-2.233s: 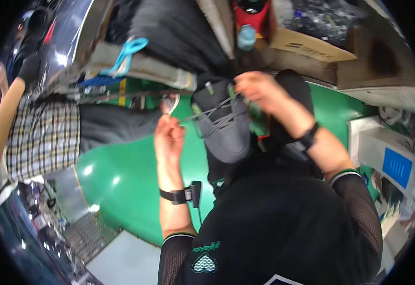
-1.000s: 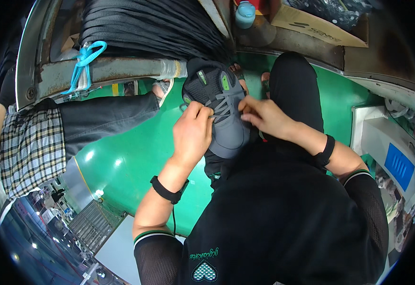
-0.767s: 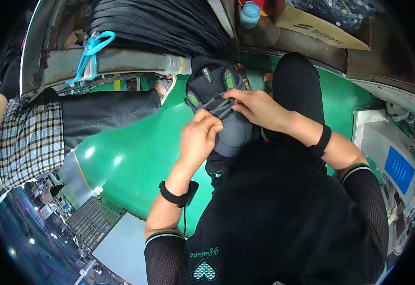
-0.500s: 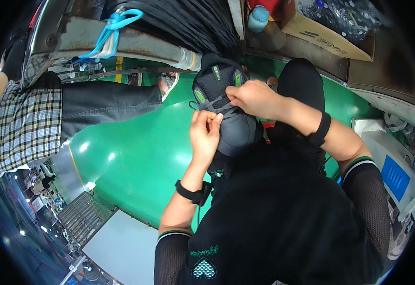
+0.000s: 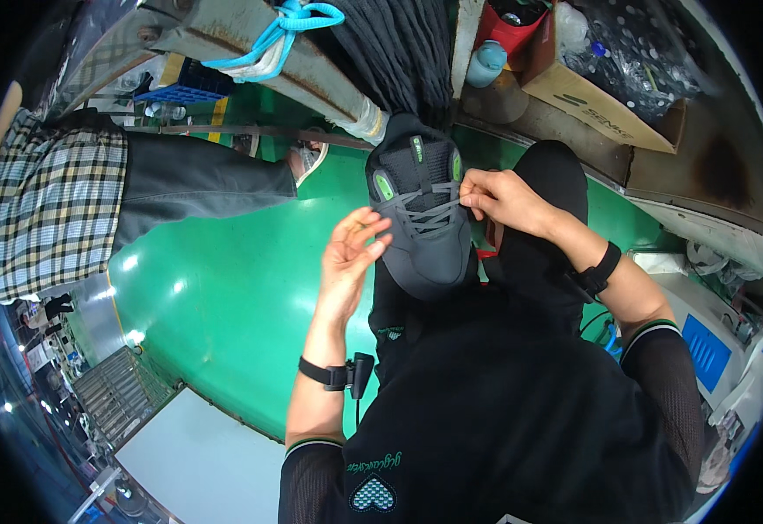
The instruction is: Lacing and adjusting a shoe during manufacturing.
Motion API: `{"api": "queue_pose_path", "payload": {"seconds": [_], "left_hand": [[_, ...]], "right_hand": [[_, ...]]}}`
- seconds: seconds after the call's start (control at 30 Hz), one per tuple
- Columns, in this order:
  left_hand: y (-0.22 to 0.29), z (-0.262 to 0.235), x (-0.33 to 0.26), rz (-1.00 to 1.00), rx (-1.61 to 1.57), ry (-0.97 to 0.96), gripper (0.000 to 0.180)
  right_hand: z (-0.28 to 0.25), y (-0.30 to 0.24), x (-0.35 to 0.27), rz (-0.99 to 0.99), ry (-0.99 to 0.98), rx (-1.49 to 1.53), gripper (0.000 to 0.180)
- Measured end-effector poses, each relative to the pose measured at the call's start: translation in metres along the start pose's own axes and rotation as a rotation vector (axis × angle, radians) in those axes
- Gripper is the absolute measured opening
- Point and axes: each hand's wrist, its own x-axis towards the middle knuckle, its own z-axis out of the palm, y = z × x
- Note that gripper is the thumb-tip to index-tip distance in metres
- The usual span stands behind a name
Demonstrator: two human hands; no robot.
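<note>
A dark grey sneaker (image 5: 425, 253) with green accents rests on my leg, toe toward me. Grey shoelaces (image 5: 427, 210) cross its tongue in several rows. At the shoe's right edge, my right hand (image 5: 505, 199) pinches the lace between thumb and fingertips. My left hand (image 5: 351, 253) is just off the shoe's left side, its fingers loosely bent and apart, with nothing seen in them. A black strap circles each of my wrists.
Beyond the shoe hangs a thick bundle of black cords (image 5: 395, 57) beside a metal frame (image 5: 299, 83) with a blue tie (image 5: 285, 35). A cardboard box (image 5: 587, 105) and a pale blue bottle (image 5: 486, 64) stand far right. A person in a checked garment (image 5: 45, 210) is at left.
My left hand has let go of the laces and drawn back to the left. The right hand has moved from the shoe's middle to its right edge. The view has shifted slightly.
</note>
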Motion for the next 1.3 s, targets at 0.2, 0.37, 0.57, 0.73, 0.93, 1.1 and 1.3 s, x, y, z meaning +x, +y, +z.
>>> {"api": "queue_pose_path", "payload": {"seconds": [0.2,0.37,0.57,0.73,0.93,1.1,1.3], "left_hand": [[0.037,-0.117,-0.006,-0.065,0.196,0.265,0.021],[0.057,-0.350,-0.099,0.325,-0.154,0.911,0.021],[0.008,-0.117,-0.027,0.313,0.598,0.587,0.018],[0.008,-0.012,-0.015,0.664,1.262,0.409,0.013],[0.017,0.009,-0.015,0.728,1.312,0.356,0.009],[0.030,0.012,-0.016,0.795,1.469,0.365,0.007],[0.039,0.018,-0.005,0.895,1.681,0.339,0.008]], "right_hand": [[0.003,0.023,-0.020,-0.034,0.286,0.343,0.018],[0.016,0.009,-0.026,-0.048,0.280,0.847,0.023],[0.039,0.003,-0.020,-0.066,0.436,0.561,0.006],[0.052,-0.004,-0.026,-0.071,0.420,0.271,0.009],[0.046,-0.023,-0.025,-0.165,0.534,-0.126,0.012],[0.038,-0.030,-0.018,-0.468,0.541,-0.673,0.006],[0.037,-0.038,-0.013,-0.387,0.456,-0.865,0.011]]}}
